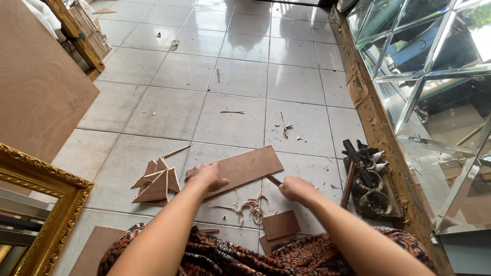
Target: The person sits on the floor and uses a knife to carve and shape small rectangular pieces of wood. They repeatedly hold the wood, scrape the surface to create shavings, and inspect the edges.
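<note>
Left hand (207,176) is pressing flat, fingers spread, on the thin brown rectangular plywood strip (245,167) lying on the grey tiled floor (230,102). Right hand (296,188) is gripping, fist closed, a dark slim-handled blade tool (273,180) at the strip's edge. Curled wood shavings (251,207) are lying just beside; stacked triangular plywood offcuts (156,184) to the left.

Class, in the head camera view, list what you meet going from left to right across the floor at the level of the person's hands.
Ornate gold picture frame → pile of triangular brown wood offcuts → left hand pressing on the flat rectangular brown board → right hand gripping a thin dark tool → cluster of dark tools → faceted mirror panel.
</note>
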